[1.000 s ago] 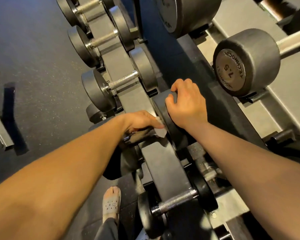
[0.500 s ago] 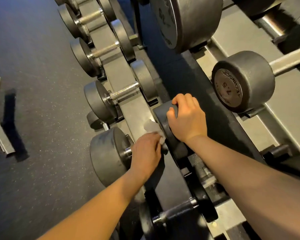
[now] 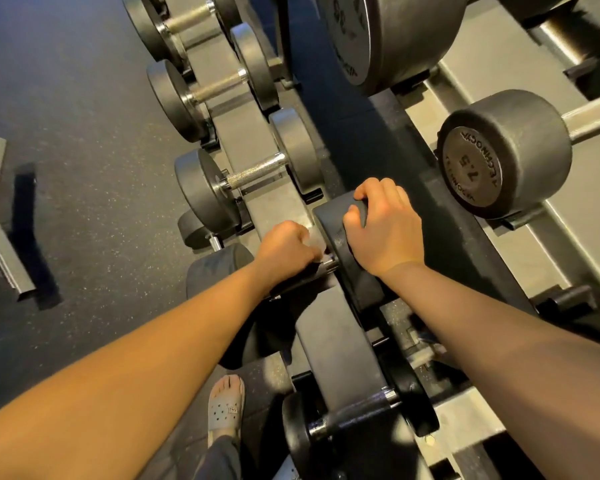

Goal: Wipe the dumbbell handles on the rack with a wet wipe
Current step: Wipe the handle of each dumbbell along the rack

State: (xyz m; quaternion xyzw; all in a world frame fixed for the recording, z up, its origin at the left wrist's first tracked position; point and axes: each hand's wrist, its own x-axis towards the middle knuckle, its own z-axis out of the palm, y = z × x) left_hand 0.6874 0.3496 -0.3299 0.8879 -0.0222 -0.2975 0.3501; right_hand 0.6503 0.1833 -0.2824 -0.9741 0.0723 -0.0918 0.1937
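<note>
since half second back: left hand [image 3: 284, 249] slid along handle [image 3: 329, 265] toward inner head [image 3: 329, 220], sandalled foot [image 3: 226, 407] back in sight. right hand [image 3: 383, 230] same spot as before. left hand clenched round handle with wet wipe [image 3: 313, 238], pale scrap peeking past knuckles. right hand curled over rim of inner head, gripping it. dumbbell [image 3: 219, 266] sits on lower rack [image 3: 340, 344], in row with others.

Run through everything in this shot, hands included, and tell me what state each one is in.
dumbbell: seated on the rack.
wet wipe: bunched against its handle.
left hand: curled round the wet wipe and handle.
right hand: grips the dumbbell's head.
next dumbbell: racked, handle bare.
</note>
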